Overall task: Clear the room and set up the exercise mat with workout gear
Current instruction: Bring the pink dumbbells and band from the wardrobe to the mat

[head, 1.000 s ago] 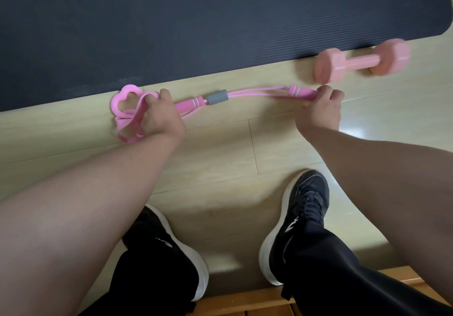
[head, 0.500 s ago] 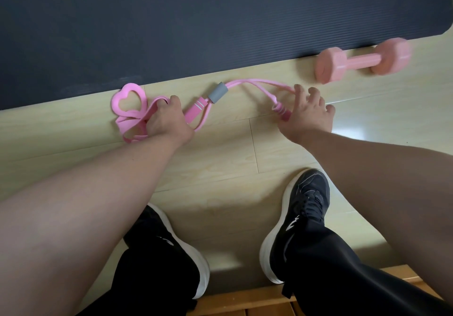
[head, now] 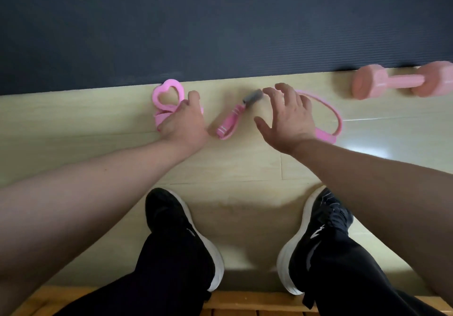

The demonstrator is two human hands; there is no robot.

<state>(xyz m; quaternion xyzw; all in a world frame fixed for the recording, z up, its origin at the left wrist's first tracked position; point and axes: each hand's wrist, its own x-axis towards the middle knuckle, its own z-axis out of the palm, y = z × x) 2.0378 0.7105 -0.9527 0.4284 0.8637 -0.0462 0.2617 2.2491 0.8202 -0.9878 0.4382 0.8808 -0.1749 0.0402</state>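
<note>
Left hand (head: 182, 123) grips the pink resistance band (head: 229, 119) while the right hand (head: 290, 119), fingers (head: 284, 92) spread, should gather its loose loop tidily

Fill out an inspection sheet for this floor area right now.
Surface: pale wood floor, with a dark exercise mat laid along its far side.
Job's things: pink pull band slack on the floor, off the mat; pink dumbbell on the floor at the mat's edge.
Clutter: nothing seen.
Hands: left hand grips the band beside its heart-shaped handle; right hand open, fingers spread above the band's loop, contact unclear.
Cables: nothing seen.
Surroundings: black shoes with white soles; wooden slats at the near edge.
</note>
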